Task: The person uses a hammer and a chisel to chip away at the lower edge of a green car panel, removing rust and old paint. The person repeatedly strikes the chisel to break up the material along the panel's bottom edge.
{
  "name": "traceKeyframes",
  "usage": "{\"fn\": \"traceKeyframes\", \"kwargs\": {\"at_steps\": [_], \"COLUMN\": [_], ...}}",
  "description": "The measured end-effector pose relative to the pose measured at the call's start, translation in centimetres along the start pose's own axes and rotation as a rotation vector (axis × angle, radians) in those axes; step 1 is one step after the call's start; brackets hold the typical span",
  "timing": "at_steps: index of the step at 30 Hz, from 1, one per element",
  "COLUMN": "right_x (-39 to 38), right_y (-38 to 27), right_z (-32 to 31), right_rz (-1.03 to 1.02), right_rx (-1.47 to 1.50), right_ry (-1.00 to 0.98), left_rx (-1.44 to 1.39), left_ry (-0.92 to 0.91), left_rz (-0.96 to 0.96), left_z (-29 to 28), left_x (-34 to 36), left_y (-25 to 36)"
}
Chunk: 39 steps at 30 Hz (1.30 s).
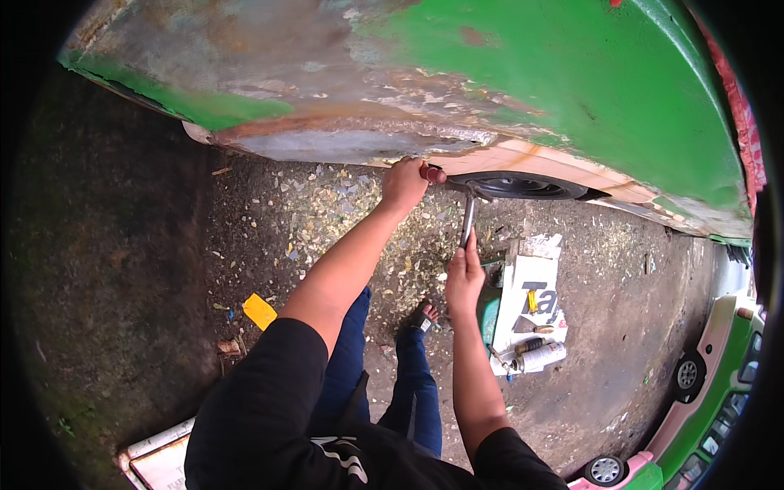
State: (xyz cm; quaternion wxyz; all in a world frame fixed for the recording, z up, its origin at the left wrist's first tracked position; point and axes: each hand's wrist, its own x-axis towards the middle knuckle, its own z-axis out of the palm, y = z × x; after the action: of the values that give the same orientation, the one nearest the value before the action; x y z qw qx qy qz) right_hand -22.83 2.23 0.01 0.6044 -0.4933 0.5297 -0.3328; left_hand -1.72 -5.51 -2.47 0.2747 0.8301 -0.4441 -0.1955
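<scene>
1. Much of the green car body panel (pixel 572 90) was already stripped: a broad grey and rust-brown bare patch ran across its upper left and along the lower edge, while the right part kept its green paint, so by my judgement the scraping was well under way and not finished.
2. Plenty of paint flakes (pixel 343 212) lay scattered over the dark ground (pixel 122 269) beneath the panel (a fair sign of how much had come off).
3. One wheel (pixel 518 186) showed in the arch just below the stripped lip, right beside the spot being worked.
4. Spread on the ground lay a white sheet (pixel 531 286) carrying spray cans (pixel 541 353), untouched, well apart from the hands; a yellow scrap (pixel 260 310) lay further left.
5. Raised to the panel's lower edge, the left hand (pixel 406 181) was clenched round a reddish handle (pixel 433 173) at the wheel arch.
6. Just below it, the right hand (pixel 464 278) had its fingers closed on the lower end of a slim metal tool (pixel 468 219), which pointed up to the arch lip; whether handle and shaft were one tool I could not tell.
</scene>
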Motion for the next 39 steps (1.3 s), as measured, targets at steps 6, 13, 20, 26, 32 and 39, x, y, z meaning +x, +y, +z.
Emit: {"fn": "traceKeyframes", "kwargs": {"at_steps": [6,13,20,26,32,39], "right_x": [-1.4,-4.2,-3.1,-5.1,-5.7,-5.6], "right_y": [-1.3,-3.2,-3.4,-3.9,-3.5,-3.6], "right_z": [-0.4,0.8,-1.1,-1.2,-1.1,-1.5], "right_rz": [-0.085,-0.051,0.017,0.091,0.133,0.123], "right_rx": [0.146,0.389,0.310,0.201,0.288,0.223], "right_ry": [0.108,0.064,-0.048,-0.084,-0.101,-0.129], "left_rx": [-0.013,-0.173,-0.413,-0.401,-0.524,-0.626], "left_ry": [0.006,0.007,0.144,0.270,0.304,0.332], "left_rz": [-0.039,0.098,0.334,0.370,0.298,0.236], "left_z": [-0.5,-1.8,0.1,0.5,-0.1,-0.4], "left_x": [-0.2,-1.5,-5.1,-5.3,-5.5,-5.2], "left_y": [-0.1,-5.4,-5.6,-6.2,-6.2,-7.3]}}
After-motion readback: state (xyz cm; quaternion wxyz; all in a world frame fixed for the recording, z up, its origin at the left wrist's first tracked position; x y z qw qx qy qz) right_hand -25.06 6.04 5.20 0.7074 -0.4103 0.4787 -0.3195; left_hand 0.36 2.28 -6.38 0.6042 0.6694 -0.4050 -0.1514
